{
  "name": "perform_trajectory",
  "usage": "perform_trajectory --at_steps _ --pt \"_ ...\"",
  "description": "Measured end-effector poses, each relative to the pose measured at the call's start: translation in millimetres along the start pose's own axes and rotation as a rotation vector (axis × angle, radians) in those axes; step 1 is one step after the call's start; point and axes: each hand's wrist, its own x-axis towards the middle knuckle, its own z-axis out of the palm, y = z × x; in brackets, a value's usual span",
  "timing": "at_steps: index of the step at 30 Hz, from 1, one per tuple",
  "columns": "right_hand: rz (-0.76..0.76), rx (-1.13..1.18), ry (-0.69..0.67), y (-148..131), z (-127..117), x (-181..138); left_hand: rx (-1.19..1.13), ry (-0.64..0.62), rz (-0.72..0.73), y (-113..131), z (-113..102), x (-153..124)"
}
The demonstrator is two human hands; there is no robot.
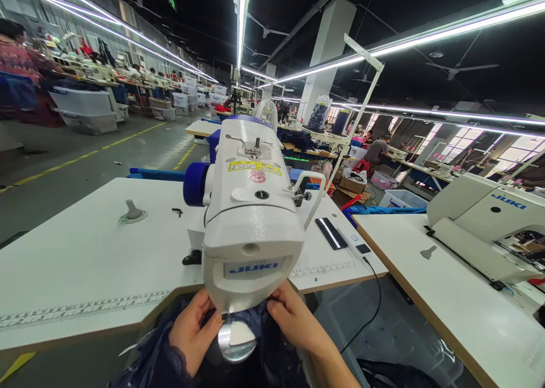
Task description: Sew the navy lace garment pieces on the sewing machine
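Navy cloth (276, 351) bunches about a shiny metal cylinder (236, 345), between and below the hands. The right hand (293, 314) pinches it; the left hand (193, 328) rests against it — fingertips hidden, so its grip I cannot tell. Beyond rises the sewing machine (253, 212) — white, on a white desk (85, 246).

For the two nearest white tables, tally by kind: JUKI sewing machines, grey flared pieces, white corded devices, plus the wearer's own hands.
JUKI sewing machines: 2
Grey flared pieces: 2
White corded device: 1
Wearer's hands: 2
Total: 7
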Motion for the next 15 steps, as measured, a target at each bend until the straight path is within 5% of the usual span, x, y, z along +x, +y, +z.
perform_trajectory --at_steps 15 --pt "0.024 0.025 0.006 3 1 0 -0.051 -0.055 -0.050 13 1 -2"
